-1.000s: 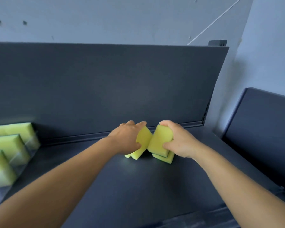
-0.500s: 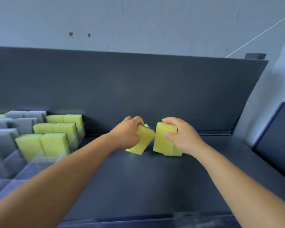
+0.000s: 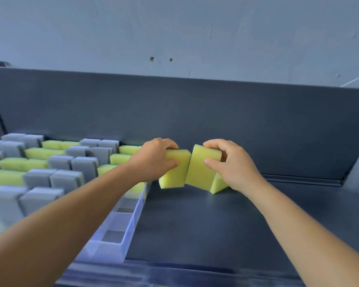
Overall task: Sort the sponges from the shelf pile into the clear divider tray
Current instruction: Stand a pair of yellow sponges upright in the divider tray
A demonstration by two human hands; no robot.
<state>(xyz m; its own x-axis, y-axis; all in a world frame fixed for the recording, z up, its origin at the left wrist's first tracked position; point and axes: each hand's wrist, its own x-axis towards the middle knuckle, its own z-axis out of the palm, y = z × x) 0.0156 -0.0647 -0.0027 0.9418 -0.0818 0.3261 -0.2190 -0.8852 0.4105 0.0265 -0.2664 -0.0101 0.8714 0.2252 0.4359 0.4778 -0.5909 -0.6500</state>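
Left hand (image 3: 155, 160) pinches one yellow sponge (image 3: 175, 170) upright on the shelf (image 3: 216, 220), just beside the clear divider tray (image 3: 131, 216). Right hand (image 3: 234, 164) pinches a second yellow sponge (image 3: 201, 168); a third (image 3: 219, 184) leans behind it. Foam appears light and compressible; grip the broad faces near the top edge.

left hand (image 3: 155, 160): closed, gripping | right hand (image 3: 234, 166): closed, gripping | forearms extended

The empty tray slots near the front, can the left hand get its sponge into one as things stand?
Probably yes: the left hand holds a yellow sponge beside the clear tray, whose near compartments look open.
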